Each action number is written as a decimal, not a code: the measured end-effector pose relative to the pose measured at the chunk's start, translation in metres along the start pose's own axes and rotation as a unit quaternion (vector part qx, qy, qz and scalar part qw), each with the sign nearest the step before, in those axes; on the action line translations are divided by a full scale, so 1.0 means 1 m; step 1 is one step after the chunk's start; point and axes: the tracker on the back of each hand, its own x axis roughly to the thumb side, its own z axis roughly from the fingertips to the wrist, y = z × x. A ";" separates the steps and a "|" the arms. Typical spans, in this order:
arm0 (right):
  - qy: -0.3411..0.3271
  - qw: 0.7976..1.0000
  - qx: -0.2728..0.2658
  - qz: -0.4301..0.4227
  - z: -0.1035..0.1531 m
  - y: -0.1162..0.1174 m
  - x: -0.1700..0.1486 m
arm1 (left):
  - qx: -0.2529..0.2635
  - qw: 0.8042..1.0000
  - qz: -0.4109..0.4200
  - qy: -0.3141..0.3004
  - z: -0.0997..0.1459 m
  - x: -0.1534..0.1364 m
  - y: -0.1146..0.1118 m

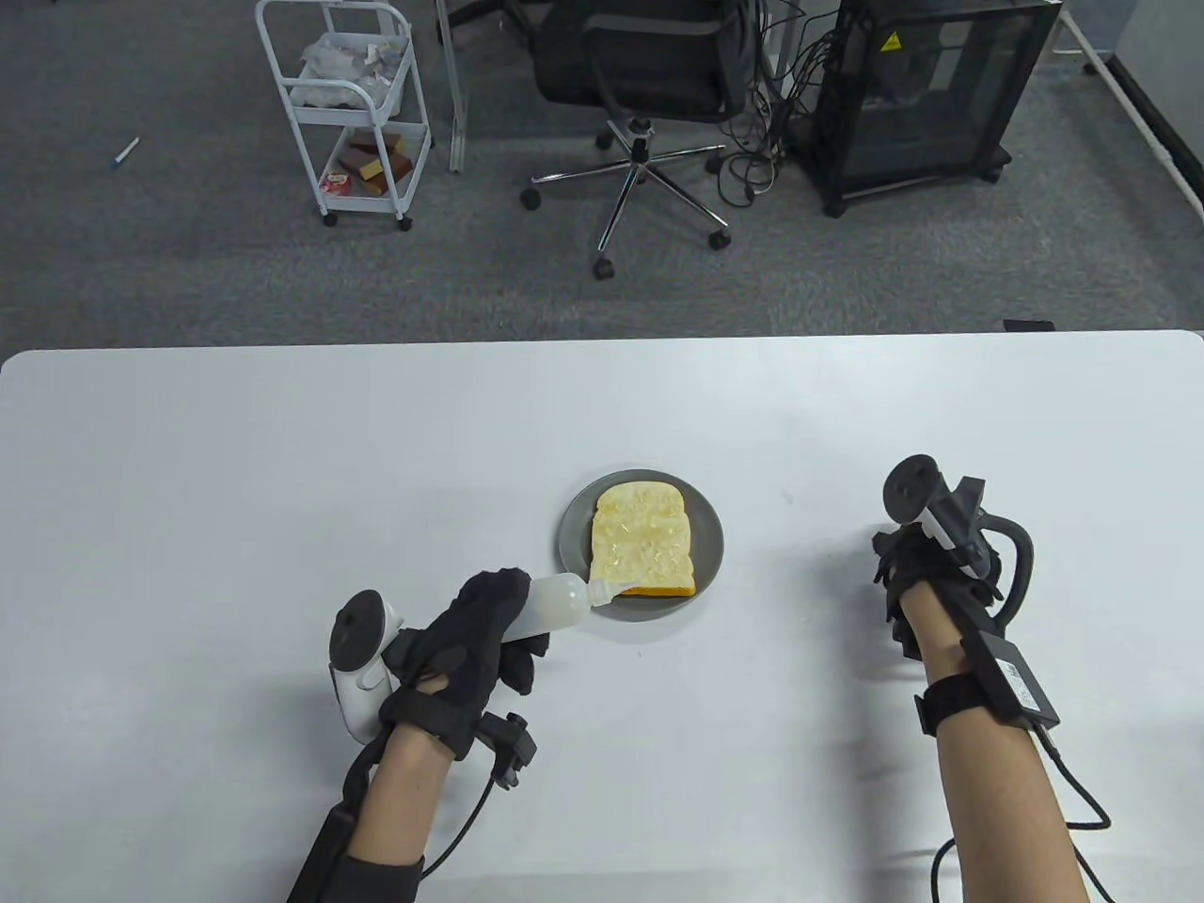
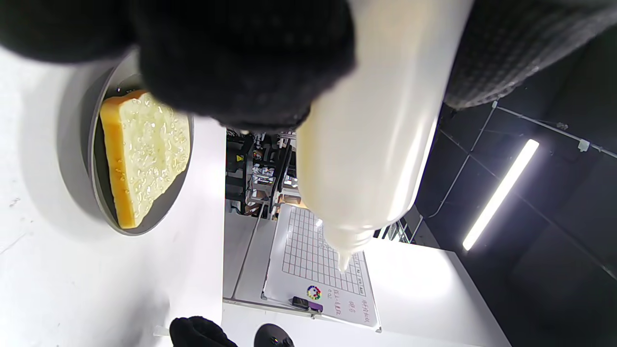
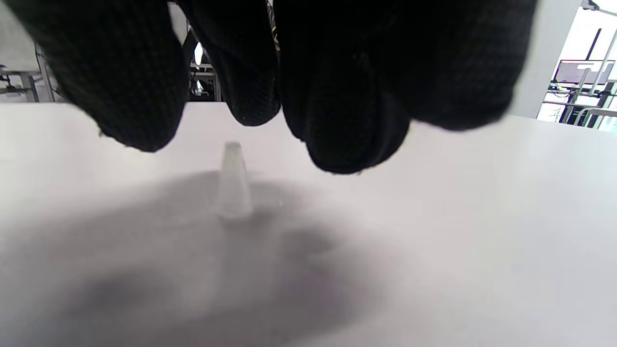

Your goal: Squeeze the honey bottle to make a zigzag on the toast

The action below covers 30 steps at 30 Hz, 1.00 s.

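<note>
A slice of toast [image 1: 642, 546] with a glossy, honey-smeared top lies on a grey plate [image 1: 574, 536] at the table's middle. My left hand [image 1: 527, 621] grips a white squeeze bottle [image 1: 557, 604] on its side, left of the plate. Its nozzle [image 1: 607, 591] points right, over the toast's near left corner. The left wrist view shows the bottle [image 2: 376, 120] under my fingers and the toast [image 2: 144, 154] on the plate [image 2: 159, 212]. My right hand [image 1: 908, 583] hangs over the table right of the plate, holding nothing. Its fingertips [image 3: 347, 140] hover above a small clear cone cap [image 3: 234, 180] standing on the table.
The white table [image 1: 282, 470] ends at a far edge; beyond it on the floor are a white cart [image 1: 353, 113], an office chair [image 1: 649, 85] and a black cabinet [image 1: 926, 94]. Cables trail from both wrists.
</note>
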 end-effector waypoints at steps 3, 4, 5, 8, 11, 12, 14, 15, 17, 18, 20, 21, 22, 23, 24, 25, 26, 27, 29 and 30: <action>-0.002 1.000 0.000 -0.006 -0.003 0.008 0.002 | 0.000 1.000 -0.003 0.006 -0.001 -0.003 -0.001; -0.003 1.000 -0.006 -0.003 -0.003 0.009 0.002 | -0.002 1.000 -0.005 0.008 -0.001 -0.003 -0.001; -0.005 1.000 -0.013 0.004 -0.005 0.012 0.002 | -0.003 1.000 -0.005 0.009 -0.002 -0.004 -0.001; -0.021 0.999 -0.026 -0.019 -0.004 0.012 0.000 | -0.001 1.000 -0.003 0.012 -0.002 -0.006 -0.001; -0.055 0.994 -0.070 -0.056 0.009 -0.004 0.002 | -0.003 1.000 0.000 0.012 -0.001 -0.005 -0.002; -0.081 0.989 -0.083 -0.088 0.017 -0.013 0.004 | -0.003 1.000 0.002 0.011 -0.002 -0.005 -0.002; -0.155 0.965 -0.106 -0.183 0.042 -0.029 0.013 | -0.011 1.000 0.005 0.010 -0.002 -0.005 -0.003; -0.220 0.935 -0.104 -0.256 0.062 -0.040 0.021 | -0.016 1.000 0.008 0.010 -0.003 -0.006 -0.004; -0.285 0.886 -0.117 -0.348 0.090 -0.052 0.030 | -0.025 1.000 0.016 0.010 -0.003 -0.007 -0.006; -0.327 0.845 -0.111 -0.407 0.110 -0.057 0.036 | -0.031 0.999 0.023 0.009 -0.004 -0.008 -0.008; -0.388 0.777 -0.083 -0.489 0.137 -0.059 0.047 | -0.043 0.998 0.033 0.012 -0.004 -0.009 -0.011; -0.411 0.746 -0.069 -0.520 0.150 -0.057 0.051 | -0.050 0.998 0.037 0.013 -0.005 -0.011 -0.014; -0.421 0.727 -0.065 -0.539 0.158 -0.055 0.054 | -0.053 0.998 0.039 0.012 -0.005 -0.011 -0.015; -0.430 0.711 -0.057 -0.554 0.166 -0.052 0.057 | -0.055 0.998 0.039 0.015 -0.005 -0.012 -0.018; -0.437 0.704 -0.044 -0.558 0.172 -0.048 0.060 | -0.060 0.997 0.038 0.014 -0.005 -0.013 -0.020; -0.443 0.704 -0.042 -0.554 0.177 -0.045 0.061 | -0.071 0.997 0.038 0.016 -0.006 -0.014 -0.024; -0.442 0.704 -0.050 -0.554 0.179 -0.044 0.061 | -0.081 0.996 0.040 0.019 -0.005 -0.015 -0.026; -0.435 0.703 -0.053 -0.559 0.180 -0.042 0.061 | -0.085 0.995 0.043 0.019 -0.005 -0.015 -0.028; -0.437 0.697 -0.044 -0.567 0.183 -0.040 0.060 | -0.089 0.995 0.044 0.020 -0.005 -0.015 -0.032; -0.431 0.695 -0.048 -0.574 0.183 -0.038 0.061 | -0.094 0.995 0.039 0.019 -0.005 -0.015 -0.033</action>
